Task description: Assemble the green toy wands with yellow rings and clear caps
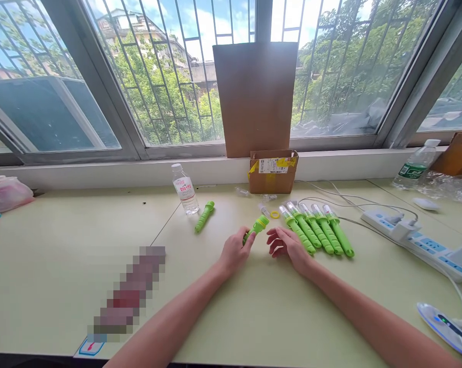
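My left hand [236, 248] is closed around a green plastic stick [260, 223], its wide, ringed head pointing up and right. My fingers hide most of its handle. Just to the right, my right hand [286, 245] hovers with loosely curled, parted fingers and nothing in them. Beside it, several green sticks with clear tips [319, 230] lie in a slanting row. A lone green stick [204, 216] without a clear tip rests left of my hands. Beyond my hands are a yellow ring [275, 214] and a small clear plastic piece [264, 210].
A labelled water bottle [185, 190] stands behind the lone stick. At the back, a small cardboard box [272, 179] sits below a tall brown board [257, 97]. A power strip [422, 243] with cables and a white-blue device [447, 329] lie to the right. A blurred strip [127, 294] lies left.
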`<state>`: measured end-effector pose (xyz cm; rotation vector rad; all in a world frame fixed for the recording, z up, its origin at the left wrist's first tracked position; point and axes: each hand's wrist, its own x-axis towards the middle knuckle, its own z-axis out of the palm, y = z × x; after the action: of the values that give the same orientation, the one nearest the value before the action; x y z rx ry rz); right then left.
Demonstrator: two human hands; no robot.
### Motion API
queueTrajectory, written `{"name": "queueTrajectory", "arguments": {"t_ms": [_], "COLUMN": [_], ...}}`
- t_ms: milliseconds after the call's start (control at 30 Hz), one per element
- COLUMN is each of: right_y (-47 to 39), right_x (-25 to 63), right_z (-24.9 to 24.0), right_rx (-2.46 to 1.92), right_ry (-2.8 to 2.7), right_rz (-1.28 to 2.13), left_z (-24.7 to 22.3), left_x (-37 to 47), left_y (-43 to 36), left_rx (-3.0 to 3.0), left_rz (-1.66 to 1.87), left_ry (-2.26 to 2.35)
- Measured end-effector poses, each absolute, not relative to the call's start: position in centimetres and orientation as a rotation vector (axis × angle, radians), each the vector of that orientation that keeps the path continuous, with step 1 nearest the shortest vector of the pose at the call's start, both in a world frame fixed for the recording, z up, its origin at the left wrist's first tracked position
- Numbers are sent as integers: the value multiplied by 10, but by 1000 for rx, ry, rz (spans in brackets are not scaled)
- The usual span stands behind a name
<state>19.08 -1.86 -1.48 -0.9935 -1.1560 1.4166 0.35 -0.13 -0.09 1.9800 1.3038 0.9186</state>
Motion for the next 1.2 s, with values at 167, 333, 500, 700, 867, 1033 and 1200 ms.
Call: {"name": "queueTrajectory", "arguments": {"t_ms": [167,333,500,700,867,1033,1200], "right_y": [-19,-12,9,49,74,75,65], "right_x": [189,185,183,172,167,162,158], "right_z": [-14,-17,-21,-10,-10,-17,-17], "right_rx": [-1007,-1149,-1378,-1715,-1967,-1937,-1911], "right_ry": [-1154,-1219,-1614,-1960,-1947,-1971,-1978], "right_rz": [1394,1194,660,-148,-397,-404,-348], "left_z": [-1,-4,-8,-8,-10,-11,-12], "left_x": [4,4,2,1,1,1,1], "left_y": [-2,2,6,6,6,7,8], "left_rx": [1964,1827,1737,1733,1744,1791,1839], "left_rz": [934,1009,1062,1050,1054,1042,1019], "left_ry": [1322,1323,1318,1313,1312,1317,1334]}}
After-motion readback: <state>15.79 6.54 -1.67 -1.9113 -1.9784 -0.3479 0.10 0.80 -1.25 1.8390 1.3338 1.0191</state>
